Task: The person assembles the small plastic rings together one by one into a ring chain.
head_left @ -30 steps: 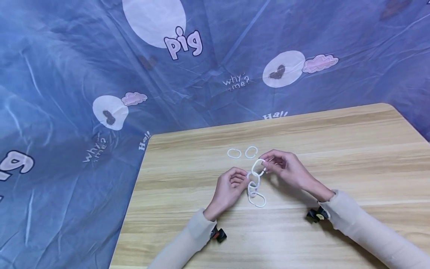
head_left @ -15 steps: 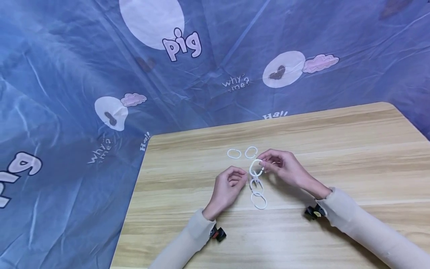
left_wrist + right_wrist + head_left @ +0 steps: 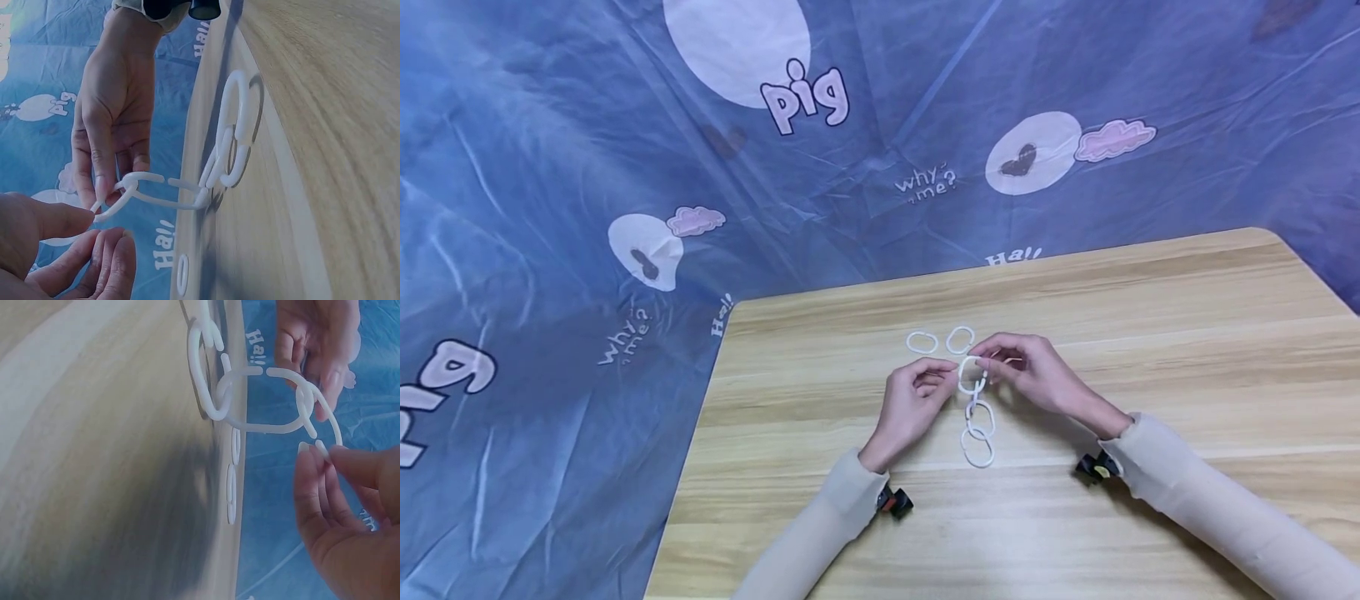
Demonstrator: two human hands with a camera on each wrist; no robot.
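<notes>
A white plastic chain link (image 3: 302,403) is held up between both hands over the table. My right hand (image 3: 1037,371) pinches its right side between thumb and fingers. From the left, my left hand (image 3: 913,400) pinches the same link's other side at the fingertips. A second C-shaped link (image 3: 262,429) hangs through it, its small gap showing in both wrist views. Below that, further joined links (image 3: 244,94) rest on the wooden surface, the lowest link (image 3: 963,447) nearest me.
Two loose white links, a left one (image 3: 908,342) and a right one (image 3: 949,340), lie just beyond my hands on the wooden table (image 3: 1150,333). A blue printed cloth (image 3: 850,208) stands behind the table and along its left side.
My left hand has let go of the second link and moved up to the top link. The chain has straightened below my right hand, which has shifted slightly left.
</notes>
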